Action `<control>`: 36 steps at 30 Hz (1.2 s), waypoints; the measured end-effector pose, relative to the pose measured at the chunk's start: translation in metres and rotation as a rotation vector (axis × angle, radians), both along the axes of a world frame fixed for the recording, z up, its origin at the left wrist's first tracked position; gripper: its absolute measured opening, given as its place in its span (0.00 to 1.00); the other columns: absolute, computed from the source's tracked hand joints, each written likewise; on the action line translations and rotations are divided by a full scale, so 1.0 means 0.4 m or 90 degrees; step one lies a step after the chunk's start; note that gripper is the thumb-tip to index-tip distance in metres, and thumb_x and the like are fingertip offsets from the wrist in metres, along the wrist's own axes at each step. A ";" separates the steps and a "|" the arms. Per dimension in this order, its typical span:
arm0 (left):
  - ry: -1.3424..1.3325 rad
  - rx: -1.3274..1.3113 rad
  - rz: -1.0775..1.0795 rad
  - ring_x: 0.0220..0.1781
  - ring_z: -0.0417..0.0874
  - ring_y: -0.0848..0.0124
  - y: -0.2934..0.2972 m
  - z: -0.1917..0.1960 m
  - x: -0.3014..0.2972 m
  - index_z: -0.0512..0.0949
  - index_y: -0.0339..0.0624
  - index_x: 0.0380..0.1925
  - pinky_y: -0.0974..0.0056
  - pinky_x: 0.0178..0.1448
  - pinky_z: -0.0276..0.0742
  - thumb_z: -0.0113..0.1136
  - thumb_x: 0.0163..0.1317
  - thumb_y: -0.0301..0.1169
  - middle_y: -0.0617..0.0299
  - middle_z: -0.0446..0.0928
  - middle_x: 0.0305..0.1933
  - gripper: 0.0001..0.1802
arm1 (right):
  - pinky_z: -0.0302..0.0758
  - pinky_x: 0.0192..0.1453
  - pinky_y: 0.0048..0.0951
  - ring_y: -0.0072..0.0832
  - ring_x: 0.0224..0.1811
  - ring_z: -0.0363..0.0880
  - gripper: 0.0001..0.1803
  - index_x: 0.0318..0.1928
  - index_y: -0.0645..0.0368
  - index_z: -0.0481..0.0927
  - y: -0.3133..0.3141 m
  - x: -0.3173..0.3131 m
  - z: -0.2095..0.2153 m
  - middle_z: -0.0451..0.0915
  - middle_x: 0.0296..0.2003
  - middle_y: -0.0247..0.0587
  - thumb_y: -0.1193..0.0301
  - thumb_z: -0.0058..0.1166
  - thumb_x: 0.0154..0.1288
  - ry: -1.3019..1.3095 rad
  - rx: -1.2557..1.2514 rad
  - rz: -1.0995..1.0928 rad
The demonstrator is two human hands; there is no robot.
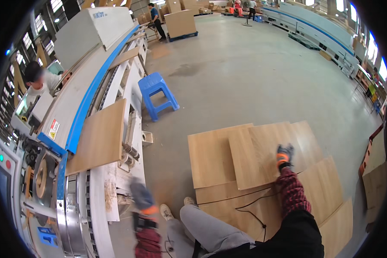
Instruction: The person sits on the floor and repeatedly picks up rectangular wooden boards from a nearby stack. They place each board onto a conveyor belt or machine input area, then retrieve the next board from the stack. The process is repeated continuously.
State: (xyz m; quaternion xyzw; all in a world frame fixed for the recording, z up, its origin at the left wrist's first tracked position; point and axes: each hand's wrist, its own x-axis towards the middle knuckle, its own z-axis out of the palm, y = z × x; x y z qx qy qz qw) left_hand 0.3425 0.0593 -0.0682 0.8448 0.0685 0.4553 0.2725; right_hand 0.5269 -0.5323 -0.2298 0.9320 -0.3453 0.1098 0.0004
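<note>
Boards [253,150] are still piled right of the machine [92,71]; one panel [99,137] is already laid on it. Left hand [142,195], right hand [284,155]: grip can't be told.

A blue plastic stool [151,83] stands on the grey floor [232,73]

Gloved right hand [285,155] over a wooden panel [254,157], blurred left hand [141,195] near the machine [75,105]

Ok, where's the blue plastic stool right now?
In the head view, the blue stool stands on the floor left of centre, just right of the long machine, beyond the left hand.
</note>
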 end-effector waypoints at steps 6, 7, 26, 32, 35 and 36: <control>0.611 -0.311 -0.478 0.50 0.70 0.63 -0.666 -0.518 0.102 0.68 0.34 0.45 0.63 0.56 0.60 0.36 0.59 0.45 0.49 0.71 0.45 0.26 | 0.63 0.52 0.38 0.43 0.49 0.67 0.32 0.43 0.61 0.72 -0.548 -0.191 -0.111 0.71 0.46 0.50 0.45 0.43 0.48 0.019 0.123 -0.109; 0.687 -0.359 -0.402 0.50 0.70 0.61 -0.635 -0.573 0.089 0.69 0.33 0.44 0.62 0.57 0.60 0.35 0.59 0.49 0.46 0.71 0.45 0.29 | 0.63 0.53 0.39 0.45 0.50 0.66 0.34 0.44 0.61 0.72 -0.307 -0.155 -0.031 0.69 0.47 0.53 0.44 0.45 0.45 -0.021 0.182 -0.112; 0.486 -0.956 -0.097 0.07 0.65 0.72 -0.340 0.130 -0.216 0.69 0.42 0.31 0.68 0.08 0.61 0.51 0.53 0.49 0.62 0.67 0.14 0.20 | 0.66 0.49 0.26 0.29 0.45 0.72 0.25 0.43 0.65 0.73 0.222 -0.229 0.210 0.76 0.41 0.41 0.55 0.47 0.56 0.096 0.716 0.348; 0.292 -0.766 0.221 0.03 0.62 0.74 -0.104 0.295 -0.499 0.70 0.44 0.21 0.69 0.06 0.58 0.51 0.53 0.49 0.64 0.64 0.07 0.18 | 0.69 0.27 0.25 0.24 0.22 0.72 0.19 0.32 0.59 0.77 0.633 -0.335 0.424 0.76 0.23 0.36 0.55 0.48 0.56 0.208 1.054 0.272; 0.232 -0.461 0.403 0.17 0.71 0.63 0.026 0.387 -0.613 0.70 0.38 0.24 0.61 0.22 0.69 0.52 0.52 0.46 0.54 0.69 0.16 0.19 | 0.67 0.26 0.21 0.18 0.21 0.68 0.14 0.32 0.58 0.76 0.812 -0.392 0.416 0.73 0.22 0.29 0.60 0.49 0.57 0.099 1.271 0.424; 0.208 -0.213 0.455 0.26 0.74 0.57 0.052 0.397 -0.634 0.70 0.35 0.27 0.57 0.32 0.72 0.51 0.52 0.44 0.49 0.72 0.23 0.19 | 0.67 0.29 0.21 0.18 0.24 0.69 0.13 0.33 0.60 0.75 0.857 -0.422 0.414 0.74 0.25 0.29 0.61 0.49 0.57 0.093 1.339 0.436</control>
